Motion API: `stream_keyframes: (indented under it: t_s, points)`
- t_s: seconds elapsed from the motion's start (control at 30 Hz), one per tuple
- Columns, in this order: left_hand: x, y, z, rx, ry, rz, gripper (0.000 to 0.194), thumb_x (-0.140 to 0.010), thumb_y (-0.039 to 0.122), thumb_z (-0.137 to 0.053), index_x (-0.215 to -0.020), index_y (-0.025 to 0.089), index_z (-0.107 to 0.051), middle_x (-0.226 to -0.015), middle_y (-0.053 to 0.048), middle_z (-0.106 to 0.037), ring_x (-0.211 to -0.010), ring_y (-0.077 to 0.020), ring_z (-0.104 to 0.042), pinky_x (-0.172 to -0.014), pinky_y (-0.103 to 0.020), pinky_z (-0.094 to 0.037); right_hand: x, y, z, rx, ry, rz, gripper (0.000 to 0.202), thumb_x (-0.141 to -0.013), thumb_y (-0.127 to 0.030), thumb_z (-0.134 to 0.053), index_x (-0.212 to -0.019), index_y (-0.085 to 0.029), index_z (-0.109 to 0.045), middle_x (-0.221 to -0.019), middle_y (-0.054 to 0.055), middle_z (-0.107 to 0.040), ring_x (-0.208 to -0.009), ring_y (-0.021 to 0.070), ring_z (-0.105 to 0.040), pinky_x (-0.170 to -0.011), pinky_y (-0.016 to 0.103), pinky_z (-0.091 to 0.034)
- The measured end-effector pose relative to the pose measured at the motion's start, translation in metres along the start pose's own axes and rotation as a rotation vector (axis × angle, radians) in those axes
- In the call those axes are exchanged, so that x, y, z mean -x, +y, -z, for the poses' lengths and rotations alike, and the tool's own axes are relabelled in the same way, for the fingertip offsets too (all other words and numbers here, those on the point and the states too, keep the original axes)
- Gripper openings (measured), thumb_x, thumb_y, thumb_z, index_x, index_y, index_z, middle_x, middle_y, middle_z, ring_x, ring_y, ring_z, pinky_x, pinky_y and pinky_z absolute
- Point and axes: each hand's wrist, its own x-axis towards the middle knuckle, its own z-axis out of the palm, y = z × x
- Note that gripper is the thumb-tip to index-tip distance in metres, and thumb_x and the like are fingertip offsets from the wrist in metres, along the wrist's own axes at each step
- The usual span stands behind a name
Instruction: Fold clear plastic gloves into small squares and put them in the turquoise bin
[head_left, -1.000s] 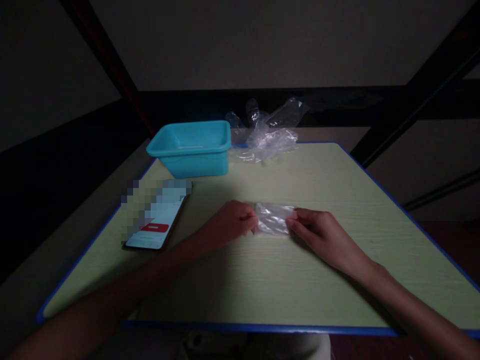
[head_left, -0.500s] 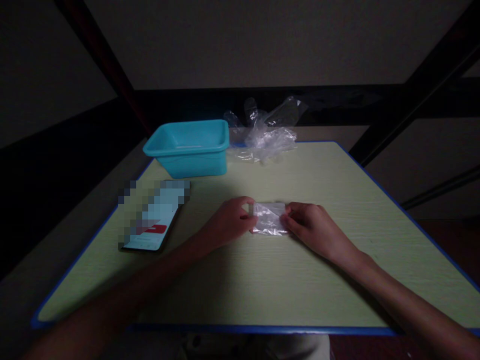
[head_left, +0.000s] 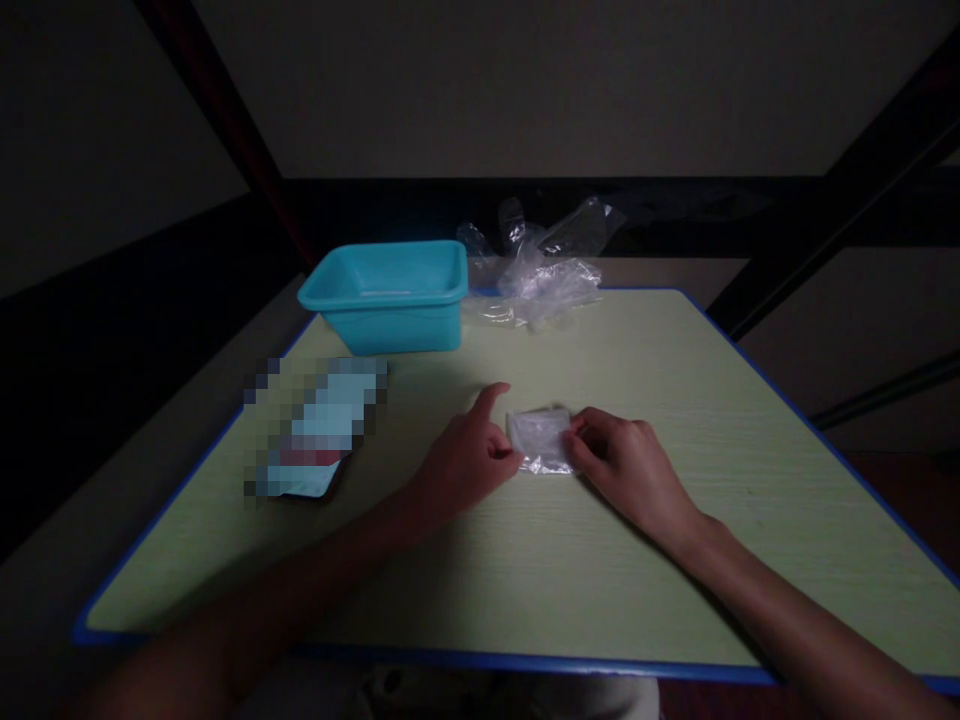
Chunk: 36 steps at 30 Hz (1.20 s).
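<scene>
Two bare hands, left hand and right hand, no gloves, no rings, no watch or bands visible. Both forearms bare up to the frame edge, no sleeves in view. Nails short, unpainted as far as the dim light shows. Light-coloured clothing glimpsed at the bottom edge.

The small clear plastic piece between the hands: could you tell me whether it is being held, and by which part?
Both hands grip the folded clear plastic piece flat on the table: left hand at its left edge, right hand at its right.
</scene>
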Motion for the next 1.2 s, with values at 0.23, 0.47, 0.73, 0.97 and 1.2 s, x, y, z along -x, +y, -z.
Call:
stream_keyframes:
  t_s: [0.23, 0.47, 0.73, 0.97, 1.2]
  points:
    - [0.001, -0.002, -0.005, -0.064, 0.047, -0.005, 0.065, -0.068, 0.011, -0.059, -0.128, 0.017, -0.034, -0.053, 0.010, -0.053, -0.050, -0.0091, -0.050, -0.054, -0.019, -0.041, 0.001, 0.001, -0.004, 0.007, 0.063, 0.007, 0.014, -0.077, -0.026, -0.043, -0.076, -0.019, -0.055, -0.052, -0.001, -0.058, -0.043, 0.0135, -0.050, -0.046, 0.025, -0.031]
    - [0.000, 0.005, -0.006, -0.153, 0.042, 0.047, 0.067, -0.068, 0.011, -0.060, -0.130, 0.016, -0.033, -0.056, 0.008, -0.056, -0.051, -0.0109, -0.052, -0.053, -0.021, -0.040, 0.003, 0.003, -0.007, 0.032, 0.107, 0.016, 0.009, -0.077, -0.024, -0.044, -0.078, -0.020, -0.053, -0.050, -0.001, -0.057, -0.041, 0.0132, -0.049, -0.045, 0.025, -0.030]
    - [0.000, 0.009, -0.006, -0.238, 0.050, 0.062, 0.068, -0.070, 0.013, -0.061, -0.132, 0.017, -0.033, -0.060, 0.006, -0.059, -0.056, -0.0132, -0.056, -0.054, -0.022, -0.040, 0.004, 0.004, -0.008, 0.085, 0.116, 0.040, 0.015, -0.079, -0.024, -0.043, -0.092, -0.019, -0.048, -0.053, -0.001, -0.059, -0.043, 0.0157, -0.051, -0.047, 0.027, -0.031]
    - [0.000, 0.010, -0.007, -0.311, 0.032, 0.040, 0.062, -0.073, 0.014, -0.059, -0.130, 0.017, -0.035, -0.059, 0.006, -0.057, -0.055, -0.0129, -0.054, -0.054, -0.023, -0.039, 0.004, 0.002, -0.008, 0.301, 0.068, 0.042, 0.025, -0.079, -0.023, -0.042, -0.103, -0.016, -0.047, -0.059, 0.002, -0.064, -0.048, 0.0185, -0.056, -0.047, 0.026, -0.025]
    - [0.004, 0.008, -0.009, -0.526, -0.006, -0.047, 0.053, -0.080, 0.015, -0.050, -0.130, 0.016, -0.034, -0.063, 0.005, -0.054, -0.056, -0.0124, -0.053, -0.058, -0.023, -0.041, 0.003, 0.005, -0.003, 0.451, 0.066, 0.072, 0.028, -0.081, -0.024, -0.042, -0.107, -0.016, -0.049, -0.062, 0.004, -0.067, -0.049, 0.0196, -0.058, -0.045, 0.026, -0.023]
